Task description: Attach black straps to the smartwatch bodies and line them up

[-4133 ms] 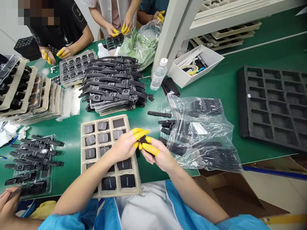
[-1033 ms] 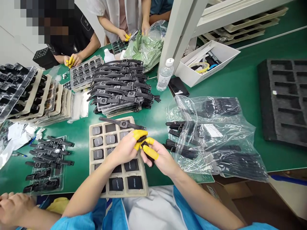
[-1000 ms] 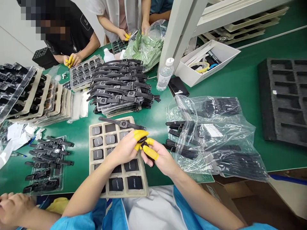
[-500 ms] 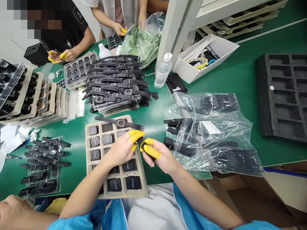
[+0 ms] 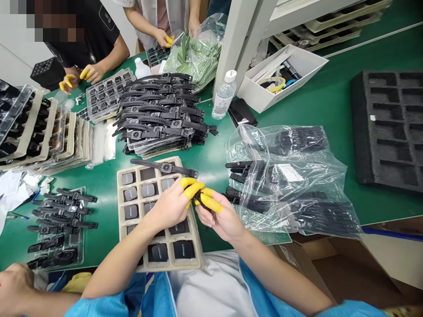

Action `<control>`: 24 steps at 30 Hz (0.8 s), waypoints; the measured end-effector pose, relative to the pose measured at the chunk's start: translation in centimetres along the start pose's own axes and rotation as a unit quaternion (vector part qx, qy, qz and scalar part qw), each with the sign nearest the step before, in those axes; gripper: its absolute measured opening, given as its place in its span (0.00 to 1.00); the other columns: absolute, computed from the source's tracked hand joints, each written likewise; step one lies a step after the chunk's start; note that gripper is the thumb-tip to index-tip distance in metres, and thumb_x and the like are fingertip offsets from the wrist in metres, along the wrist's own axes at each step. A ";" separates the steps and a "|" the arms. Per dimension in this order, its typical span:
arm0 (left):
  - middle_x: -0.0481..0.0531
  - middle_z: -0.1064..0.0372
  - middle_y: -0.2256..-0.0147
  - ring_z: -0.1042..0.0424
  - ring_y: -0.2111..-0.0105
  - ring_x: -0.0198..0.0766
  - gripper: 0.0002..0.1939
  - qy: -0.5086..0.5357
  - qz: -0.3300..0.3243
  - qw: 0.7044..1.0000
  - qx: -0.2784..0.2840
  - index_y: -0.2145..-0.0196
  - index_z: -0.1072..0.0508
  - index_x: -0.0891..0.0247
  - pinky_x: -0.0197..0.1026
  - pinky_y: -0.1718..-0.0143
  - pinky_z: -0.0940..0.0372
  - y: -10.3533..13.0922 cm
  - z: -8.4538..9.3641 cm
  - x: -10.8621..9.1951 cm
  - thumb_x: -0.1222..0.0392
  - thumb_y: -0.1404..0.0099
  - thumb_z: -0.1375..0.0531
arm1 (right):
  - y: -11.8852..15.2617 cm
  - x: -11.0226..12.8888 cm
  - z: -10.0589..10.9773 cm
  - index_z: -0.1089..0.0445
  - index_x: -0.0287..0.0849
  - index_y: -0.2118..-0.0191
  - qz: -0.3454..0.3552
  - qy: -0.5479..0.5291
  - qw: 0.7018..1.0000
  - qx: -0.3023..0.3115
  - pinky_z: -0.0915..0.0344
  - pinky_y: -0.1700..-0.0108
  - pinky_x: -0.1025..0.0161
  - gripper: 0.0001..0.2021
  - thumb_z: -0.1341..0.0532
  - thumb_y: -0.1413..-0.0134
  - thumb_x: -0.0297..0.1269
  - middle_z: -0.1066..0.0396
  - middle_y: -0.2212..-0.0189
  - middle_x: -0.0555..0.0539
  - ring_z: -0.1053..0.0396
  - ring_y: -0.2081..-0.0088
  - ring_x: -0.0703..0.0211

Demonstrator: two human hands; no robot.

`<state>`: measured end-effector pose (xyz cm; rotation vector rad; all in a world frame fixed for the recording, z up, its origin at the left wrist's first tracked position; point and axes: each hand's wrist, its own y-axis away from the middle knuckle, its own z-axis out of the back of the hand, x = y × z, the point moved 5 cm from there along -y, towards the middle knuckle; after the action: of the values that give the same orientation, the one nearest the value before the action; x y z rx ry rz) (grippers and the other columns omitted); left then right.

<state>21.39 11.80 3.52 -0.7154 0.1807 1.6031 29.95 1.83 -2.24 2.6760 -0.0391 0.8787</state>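
Observation:
My left hand (image 5: 175, 198), with yellow finger covers, pinches a small dark piece over the right side of a beige tray (image 5: 158, 266). Beside it my right hand (image 5: 216, 211), also in yellow covers, grips a small black part (image 5: 198, 197). The fingertips of both hands meet around these pieces, whose exact shapes are mostly hidden. Dark square watch faces (image 5: 148, 190) sit in the tray's compartments. One black watch with straps (image 5: 166, 167) lies across the tray's far end.
Strapped watches (image 5: 158, 110) are piled ahead; more (image 5: 62, 215) lie at left. Stacked trays (image 5: 66, 136) stand far left. A plastic bag of straps (image 5: 297, 176) lies at right, near a bottle (image 5: 224, 94), white box (image 5: 280, 79) and black foam tray (image 5: 390, 132). Other people's hands work beyond.
My hands have come together, closing the small gap between the pieces they hold. Across the table, another person's yellow-tipped hands have shifted slightly.

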 end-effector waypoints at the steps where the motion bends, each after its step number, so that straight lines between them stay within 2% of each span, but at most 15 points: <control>1: 0.64 0.32 0.46 0.29 0.46 0.49 0.29 0.010 -0.001 1.000 0.007 0.30 0.42 0.59 0.53 0.46 0.27 -0.1 0.1 -0.1 0.69 0.27 0.51 | 0.1 0.1 0.0 0.36 0.46 0.66 -0.002 -0.007 1.000 -0.005 0.55 0.80 0.67 0.18 0.31 0.39 0.52 0.44 0.86 0.60 0.56 0.84 0.68; 5: 0.66 0.34 0.45 0.31 0.45 0.52 0.28 0.041 -0.013 0.998 0.037 0.29 0.45 0.61 0.57 0.43 0.28 -0.2 0.3 -0.6 0.63 0.24 0.51 | 0.3 0.4 0.0 0.36 0.45 0.67 -0.014 -0.008 1.000 -0.009 0.55 0.80 0.68 0.18 0.31 0.40 0.51 0.44 0.86 0.60 0.57 0.84 0.69; 9: 0.67 0.34 0.47 0.30 0.48 0.54 0.26 -0.053 0.003 0.997 0.064 0.32 0.41 0.64 0.57 0.48 0.26 0.2 -0.3 -0.3 0.61 0.25 0.48 | 0.4 0.4 0.2 0.36 0.45 0.66 -0.040 0.010 0.999 -0.022 0.58 0.81 0.69 0.18 0.30 0.41 0.52 0.46 0.85 0.61 0.58 0.84 0.70; 12: 0.67 0.33 0.48 0.29 0.48 0.53 0.24 -0.057 -0.006 0.995 0.077 0.33 0.39 0.65 0.56 0.48 0.25 0.3 -0.5 -0.3 0.61 0.25 0.48 | 0.6 0.3 0.2 0.35 0.45 0.66 -0.042 0.032 0.998 -0.022 0.58 0.81 0.69 0.19 0.30 0.41 0.53 0.45 0.85 0.61 0.57 0.84 0.70; 15: 0.65 0.32 0.47 0.29 0.45 0.50 0.24 -0.001 -0.026 0.998 0.060 0.33 0.40 0.64 0.53 0.44 0.27 0.1 -0.3 -0.7 0.62 0.23 0.50 | 0.8 0.4 0.3 0.36 0.45 0.66 -0.023 0.041 0.999 -0.010 0.56 0.81 0.69 0.19 0.31 0.40 0.54 0.44 0.86 0.61 0.57 0.84 0.70; 18: 0.64 0.29 0.47 0.26 0.47 0.48 0.22 0.046 -0.005 0.998 0.030 0.34 0.39 0.63 0.50 0.46 0.27 -0.1 0.0 -0.6 0.60 0.22 0.47 | 1.2 0.6 0.7 0.35 0.46 0.63 0.002 0.051 0.999 -0.018 0.51 0.79 0.67 0.18 0.32 0.39 0.54 0.41 0.84 0.59 0.52 0.83 0.68; 21: 0.58 0.25 0.54 0.24 0.55 0.43 0.14 0.106 0.018 0.994 -0.036 0.43 0.31 0.61 0.44 0.52 0.27 -0.1 0.2 -0.3 0.57 0.23 0.42 | 1.6 0.7 0.9 0.32 0.45 0.59 0.030 0.081 0.996 -0.013 0.46 0.78 0.66 0.19 0.33 0.38 0.57 0.37 0.81 0.57 0.45 0.81 0.66; 24: 0.55 0.24 0.59 0.24 0.59 0.40 0.09 0.166 0.015 0.982 -0.093 0.51 0.26 0.61 0.42 0.56 0.28 -0.1 0.3 -0.2 0.56 0.24 0.39 | 1.8 0.5 0.8 0.33 0.46 0.61 0.021 0.085 0.996 0.005 0.48 0.79 0.67 0.19 0.34 0.37 0.57 0.41 0.80 0.58 0.47 0.82 0.67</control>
<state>21.34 11.80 3.88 -1.1292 0.2880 1.5345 30.58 -0.14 -2.04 2.6082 -0.0525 1.1209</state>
